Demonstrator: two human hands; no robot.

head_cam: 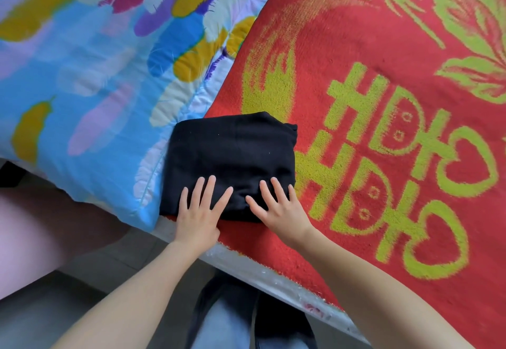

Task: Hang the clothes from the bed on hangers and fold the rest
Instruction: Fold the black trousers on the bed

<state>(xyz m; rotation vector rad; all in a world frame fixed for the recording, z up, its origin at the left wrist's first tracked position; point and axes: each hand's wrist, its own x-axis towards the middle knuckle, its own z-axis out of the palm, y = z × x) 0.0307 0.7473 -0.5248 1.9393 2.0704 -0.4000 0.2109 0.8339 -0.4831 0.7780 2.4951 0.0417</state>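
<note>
Folding step, near done by look: black garment [232, 157] is compact rectangle, being pressed flat. Lies under both palms on red blanket [383, 47], stretching away from fingertips; dark, soft, loose corner poking out far right. Left hand [201, 211], right hand [276, 209]: grip fully open, fingers straight and spread, pressing near edge, holding nothing. Next likely: lift whole, keep folds together. Feather-print quilt [82, 61] just left of left hand.

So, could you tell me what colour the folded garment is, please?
The folded fabric garment is plain black, seen in the head view.
</note>
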